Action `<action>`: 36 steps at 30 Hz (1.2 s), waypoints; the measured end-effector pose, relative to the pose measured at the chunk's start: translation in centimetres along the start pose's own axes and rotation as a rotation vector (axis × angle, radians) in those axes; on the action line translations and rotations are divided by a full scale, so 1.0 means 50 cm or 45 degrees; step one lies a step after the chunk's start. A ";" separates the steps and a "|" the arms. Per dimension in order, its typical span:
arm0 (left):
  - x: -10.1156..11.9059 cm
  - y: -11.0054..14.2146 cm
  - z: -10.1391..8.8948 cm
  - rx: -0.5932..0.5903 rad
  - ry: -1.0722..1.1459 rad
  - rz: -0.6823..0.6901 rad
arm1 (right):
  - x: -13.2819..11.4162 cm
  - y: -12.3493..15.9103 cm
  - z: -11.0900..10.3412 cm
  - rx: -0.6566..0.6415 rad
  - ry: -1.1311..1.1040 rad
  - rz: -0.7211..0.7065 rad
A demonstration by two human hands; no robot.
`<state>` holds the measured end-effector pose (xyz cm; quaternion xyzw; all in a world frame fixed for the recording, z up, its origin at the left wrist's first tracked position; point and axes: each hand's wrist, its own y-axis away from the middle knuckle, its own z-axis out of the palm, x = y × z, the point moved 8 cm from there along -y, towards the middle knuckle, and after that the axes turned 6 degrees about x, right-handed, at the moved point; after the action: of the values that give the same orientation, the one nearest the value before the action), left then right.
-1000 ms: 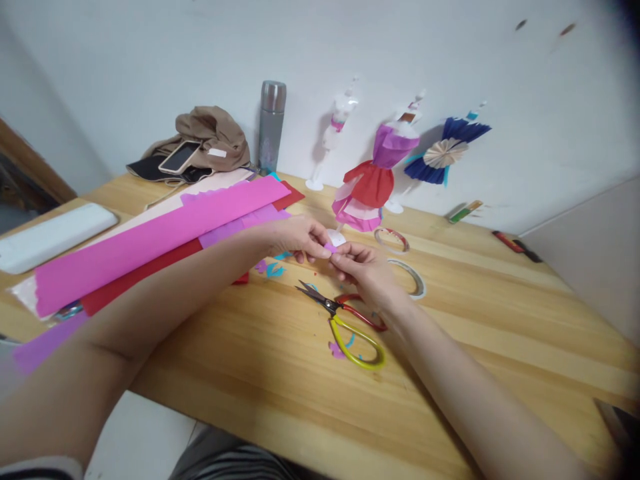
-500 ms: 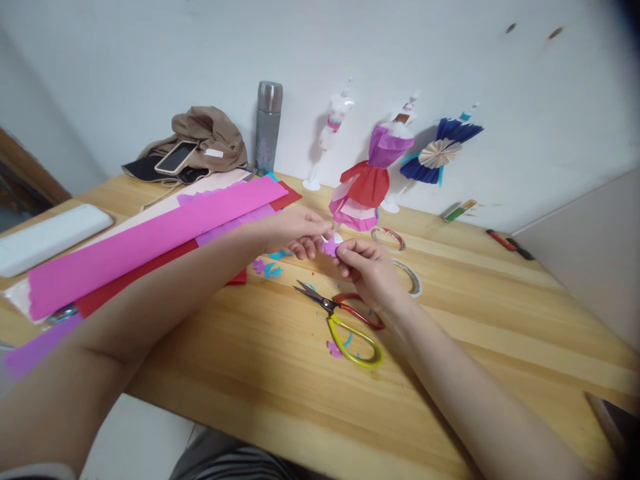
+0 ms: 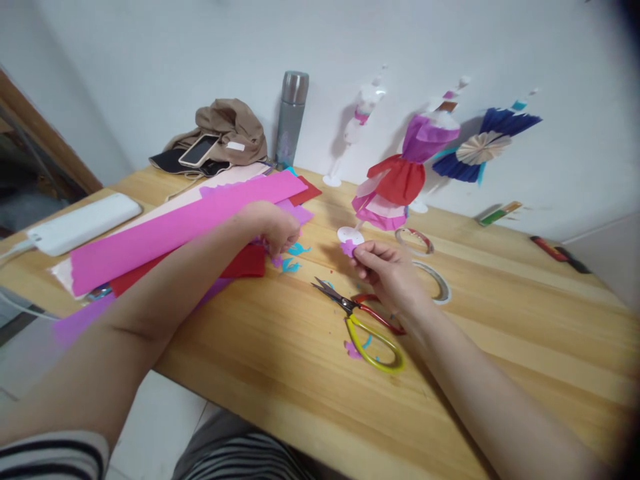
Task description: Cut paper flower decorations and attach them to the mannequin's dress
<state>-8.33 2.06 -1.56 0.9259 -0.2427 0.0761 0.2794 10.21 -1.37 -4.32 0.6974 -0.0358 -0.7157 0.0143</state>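
We open at the left with a long white plastic box (image 3: 87, 223), and beside it a broad, bright pink strip of folded paper (image 3: 175, 230). Past its lower edge we find the left hand (image 3: 279, 230), low over the pale wooden table (image 3: 300, 360), fingers curled down at a small purple paper scrap (image 3: 277, 262); whether they pinch it, we cannot tell. Just right lie two frayed light-blue paper scraps (image 3: 291, 266), so flimsy that a brushing finger could scatter them. Next come the black-bladed scissors with red and yellow handles (image 3: 346, 305), blades parted; a dropping right wrist could knock them around. And here, up off the table, we have a petal-edged purple paper cutout (image 3: 347, 248), its edge pinched narrowly between thumb and forefinger of the right hand (image 3: 385, 267). From our angle it overlaps the round white base (image 3: 351, 234). Too hard a squeeze could crease it; a snag could tear it. Farther right, a flat white tape ring (image 3: 443, 285) sits near that wrist, easily nudged by a careless sweep.
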 end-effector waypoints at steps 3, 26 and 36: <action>0.019 -0.006 0.017 0.012 -0.068 0.009 | 0.000 -0.001 -0.002 0.012 -0.005 -0.014; 0.105 0.048 -0.085 0.554 0.982 0.119 | -0.101 0.055 -0.007 0.244 0.105 -0.496; 0.158 0.042 -0.073 0.678 1.065 0.234 | -0.138 0.096 -0.003 0.349 0.483 -0.894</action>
<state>-2.51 -0.63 4.67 0.8302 -0.1626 0.5240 0.0990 10.43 -5.70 2.90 0.7821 0.1124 -0.5247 -0.3169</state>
